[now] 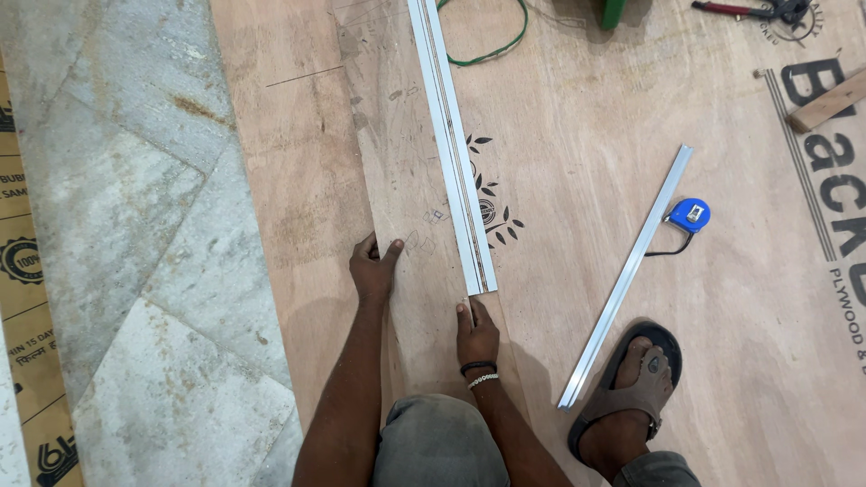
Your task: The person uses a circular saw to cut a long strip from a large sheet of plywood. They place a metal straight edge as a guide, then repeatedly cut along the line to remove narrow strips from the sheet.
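On the rough plywood strip [397,180] lies a long grooved aluminium channel [451,144]; the right hand [475,332] pinches the channel's near end, the left hand [373,269] presses flat, open, on the strip's left edge

Left of the hands the floor [135,225] is grey-white stone in large slabs, streaked with rust-coloured stains. A strip of printed cardboard [23,298] lies along its far left edge. Under and to the right of the hands a big plywood sheet [722,361] covers the floor, tan, with dark printed lettering at the right and a small leaf emblem just beyond the hands. The light is even and soft, with faint shadows only.
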